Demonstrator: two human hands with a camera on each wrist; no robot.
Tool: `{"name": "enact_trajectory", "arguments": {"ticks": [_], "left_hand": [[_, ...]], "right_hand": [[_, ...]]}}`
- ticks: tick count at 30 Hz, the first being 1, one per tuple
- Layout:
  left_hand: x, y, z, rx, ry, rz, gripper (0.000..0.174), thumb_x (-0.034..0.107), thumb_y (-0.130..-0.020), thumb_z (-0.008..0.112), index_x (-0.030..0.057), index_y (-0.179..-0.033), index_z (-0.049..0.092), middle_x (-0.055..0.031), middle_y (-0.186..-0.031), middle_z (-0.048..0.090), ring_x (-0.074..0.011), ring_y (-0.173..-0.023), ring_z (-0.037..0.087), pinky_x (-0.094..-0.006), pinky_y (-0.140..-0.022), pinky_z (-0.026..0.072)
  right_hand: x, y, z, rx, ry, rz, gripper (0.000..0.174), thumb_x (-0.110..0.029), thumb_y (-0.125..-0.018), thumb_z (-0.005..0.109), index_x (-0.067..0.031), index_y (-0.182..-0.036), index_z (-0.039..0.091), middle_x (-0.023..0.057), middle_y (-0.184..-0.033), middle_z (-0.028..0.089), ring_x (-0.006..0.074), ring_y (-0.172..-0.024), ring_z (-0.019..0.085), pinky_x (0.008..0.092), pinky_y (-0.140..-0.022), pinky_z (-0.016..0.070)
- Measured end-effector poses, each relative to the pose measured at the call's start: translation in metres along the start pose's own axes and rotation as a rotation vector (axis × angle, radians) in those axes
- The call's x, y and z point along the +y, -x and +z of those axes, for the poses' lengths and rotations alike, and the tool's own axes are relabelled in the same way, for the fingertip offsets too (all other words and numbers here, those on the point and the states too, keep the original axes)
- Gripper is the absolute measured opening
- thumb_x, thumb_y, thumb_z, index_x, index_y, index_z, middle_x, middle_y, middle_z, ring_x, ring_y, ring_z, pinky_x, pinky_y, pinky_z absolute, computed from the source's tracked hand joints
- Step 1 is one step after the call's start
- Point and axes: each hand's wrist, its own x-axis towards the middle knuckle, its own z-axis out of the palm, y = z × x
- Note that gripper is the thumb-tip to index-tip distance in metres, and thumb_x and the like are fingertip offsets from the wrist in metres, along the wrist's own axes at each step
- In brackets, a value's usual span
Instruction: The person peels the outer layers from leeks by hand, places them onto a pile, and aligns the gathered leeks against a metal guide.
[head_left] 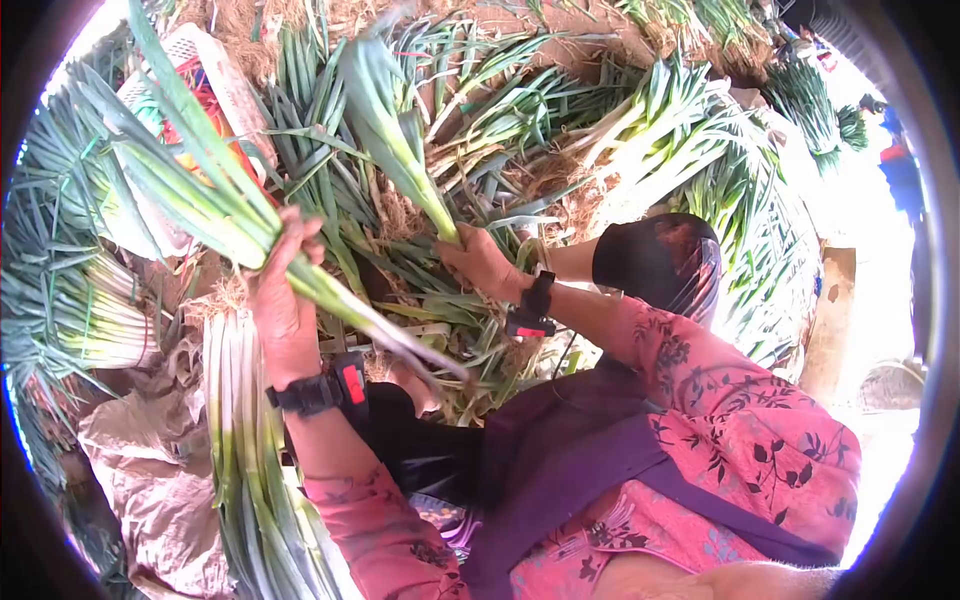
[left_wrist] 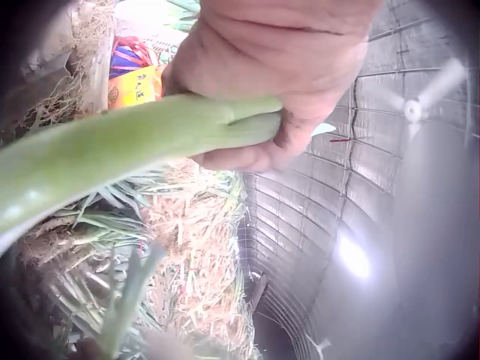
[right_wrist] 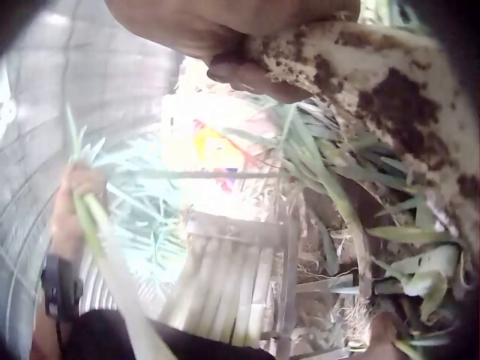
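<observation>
A person holds a long green onion in each hand.
The left hand (head_left: pixel 283 290) has its fingers curled snugly round one onion (head_left: pixel 210 205); its leaves stick up to the far left and its thin white end points down toward the person's lap. The right hand (head_left: pixel 485 265) is also closed, wrapped round another onion (head_left: pixel 395 140), with its big floppy leaves up above the hand. The close view from the right wrist shows brown dirt all over that one's white part. Just below the left hand lies a row of long onions (head_left: pixel 240 410), side by side, with a crumpled brown sack (head_left: pixel 160 480) next to it. A white basket (head_left: pixel 252 115) with red and orange things in it sits past the left hand. A big messy heap (head_left: pixel 520 120) of onions lies past the right hand.
</observation>
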Motion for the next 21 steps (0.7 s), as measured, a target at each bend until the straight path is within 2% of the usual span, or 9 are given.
{"name": "enact_trajectory", "arguments": {"ticks": [2, 3, 7, 12, 15, 17, 19, 20, 21], "left_hand": [[-0.006, 0.005, 0.009, -0.049, -0.011, 0.056, 0.027, 0.005, -0.079, 0.072, 0.0027, -0.105, 0.066, -0.0111, -0.108, 0.066, -0.0186, -0.077, 0.067, -0.0301, -0.067, 0.053], [-0.007, 0.011, 0.012, -0.095, 0.001, 0.045, 0.028, 0.003, -0.079, 0.071, 0.0026, -0.107, 0.065, -0.011, -0.111, 0.066, -0.0183, -0.079, 0.066, -0.0303, -0.069, 0.0533], [-0.005, 0.032, 0.021, -0.203, -0.049, 0.082, 0.04, 0.003, -0.082, 0.068, 0.0039, -0.121, 0.058, -0.0097, -0.122, 0.061, -0.0174, -0.086, 0.064, -0.0304, -0.076, 0.0508], [0.003, 0.037, 0.014, -0.156, -0.103, 0.11, 0.042, 0.004, -0.083, 0.068, 0.0047, -0.123, 0.057, -0.0085, -0.124, 0.06, -0.0156, -0.089, 0.062, -0.0289, -0.074, 0.0484], [-0.006, 0.023, 0.002, -0.049, -0.148, 0.143, 0.031, 0.003, -0.077, 0.076, 0.0017, -0.104, 0.061, -0.0034, -0.089, 0.066, -0.0114, -0.075, 0.061, -0.0248, -0.063, 0.0478], [-0.015, 0.018, 0.002, 0.021, -0.181, 0.183, 0.031, 0.002, -0.077, 0.076, 0.0016, -0.104, 0.061, -0.0036, -0.089, 0.066, -0.0107, -0.074, 0.061, -0.0237, -0.061, 0.0471], [-0.019, 0.016, 0.004, 0.081, -0.166, 0.255, 0.03, -0.002, -0.077, 0.074, 0.0009, -0.104, 0.061, -0.0044, -0.091, 0.066, -0.0093, -0.073, 0.06, -0.0209, -0.058, 0.0455], [-0.018, 0.017, 0.004, 0.082, -0.165, 0.255, 0.03, -0.002, -0.077, 0.074, 0.0009, -0.104, 0.061, -0.0044, -0.091, 0.066, -0.0093, -0.073, 0.06, -0.0209, -0.058, 0.0455], [-0.017, 0.017, 0.003, 0.066, -0.139, 0.294, 0.027, 0.001, -0.078, 0.074, 0.0018, -0.103, 0.063, -0.0032, -0.091, 0.066, -0.0083, -0.071, 0.058, -0.0213, -0.059, 0.0443]], "right_hand": [[-0.014, 0.021, 0.005, 0.011, 0.19, -0.171, 0.026, -0.022, -0.089, 0.061, 0.003, -0.089, 0.053, 0.0099, -0.065, 0.057, 0.0136, -0.06, 0.052, 0.0326, -0.056, 0.0448], [-0.014, 0.029, 0.009, 0.006, 0.217, -0.208, 0.032, -0.024, -0.088, 0.062, 0.0031, -0.096, 0.048, 0.0169, -0.067, 0.058, 0.0245, -0.061, 0.059, 0.0384, -0.058, 0.0472], [-0.017, 0.049, 0.021, 0.132, 0.69, -0.382, 0.037, -0.027, -0.087, 0.062, -0.0009, -0.103, 0.04, 0.0225, -0.076, 0.059, 0.0431, -0.074, 0.06, 0.0458, -0.06, 0.0486], [-0.03, 0.072, 0.014, 0.111, 0.763, -0.7, 0.034, -0.025, -0.089, 0.06, -0.0013, -0.107, 0.043, 0.021, -0.089, 0.058, 0.0406, -0.075, 0.061, 0.0451, -0.06, 0.0493], [-0.035, 0.075, 0.018, 0.101, 0.738, -0.754, 0.032, -0.021, -0.09, 0.059, 0.0006, -0.11, 0.047, 0.0184, -0.089, 0.058, 0.0362, -0.074, 0.063, 0.042, -0.062, 0.0499], [-0.04, 0.066, 0.023, 0.145, 0.698, -0.762, 0.029, -0.019, -0.091, 0.058, 0.0022, -0.11, 0.049, 0.0164, -0.086, 0.059, 0.0319, -0.072, 0.064, 0.0394, -0.063, 0.0503], [-0.051, 0.049, 0.024, -0.146, 0.257, -0.477, 0.022, -0.018, -0.094, 0.056, 0.0028, -0.102, 0.055, 0.0097, -0.076, 0.061, 0.021, -0.069, 0.064, 0.0343, -0.064, 0.0509], [-0.05, 0.045, 0.027, -0.147, 0.257, -0.477, 0.022, -0.018, -0.094, 0.056, 0.0028, -0.102, 0.055, 0.0097, -0.076, 0.061, 0.021, -0.069, 0.064, 0.0343, -0.064, 0.0509], [-0.048, 0.042, 0.029, -0.142, -0.136, -0.252, 0.021, -0.018, -0.095, 0.055, 0.0018, -0.102, 0.058, 0.0068, -0.079, 0.061, 0.0146, -0.073, 0.061, 0.0295, -0.065, 0.0501]]}}
